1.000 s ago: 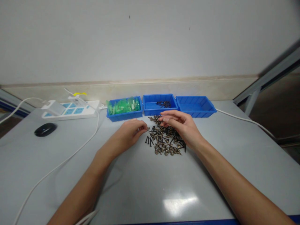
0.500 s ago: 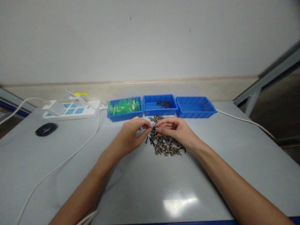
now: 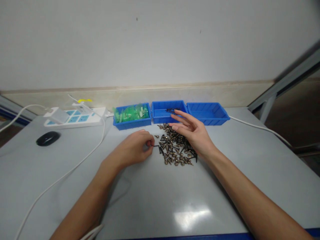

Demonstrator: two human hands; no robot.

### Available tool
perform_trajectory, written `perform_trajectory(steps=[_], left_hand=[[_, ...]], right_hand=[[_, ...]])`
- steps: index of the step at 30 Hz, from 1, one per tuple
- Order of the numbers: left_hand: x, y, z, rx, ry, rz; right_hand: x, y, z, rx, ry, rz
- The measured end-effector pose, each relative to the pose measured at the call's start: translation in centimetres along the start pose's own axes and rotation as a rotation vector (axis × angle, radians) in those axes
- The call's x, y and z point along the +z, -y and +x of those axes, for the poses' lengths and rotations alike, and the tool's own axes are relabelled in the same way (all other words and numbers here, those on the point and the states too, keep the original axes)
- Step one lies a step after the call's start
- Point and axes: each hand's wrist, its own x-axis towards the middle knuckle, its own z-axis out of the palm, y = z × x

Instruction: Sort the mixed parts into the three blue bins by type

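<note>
Screws (image 3: 173,155) on a glossy grey table (image 3: 142,203) before a pale wall (image 3: 160,46)

Dim, greyish light; white glare on the tabletop (image 3: 150,200); slight overall blur.

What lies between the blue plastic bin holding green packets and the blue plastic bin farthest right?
Another blue plastic bin, with slim dark screws inside; the head view shows it.

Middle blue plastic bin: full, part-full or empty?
Part-full: thin dark metal screws lie in the rectangular blue plastic middle bin, bare floor beside them; the right hand partly hides them.
</note>
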Motion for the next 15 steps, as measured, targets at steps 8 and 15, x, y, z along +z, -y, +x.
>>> perform_trajectory(steps=[8, 15], left_hand=[[-0.1, 0.3, 0.2, 0.040, -0.157, -0.003], [0.0, -0.8, 0.5, 0.114, -0.275, -0.039]], right_hand=[[0.3, -0.2, -0.3, 0.033, 0.161, -0.251], [0.6, -0.1, -0.9, 0.094, 0.357, -0.252]])
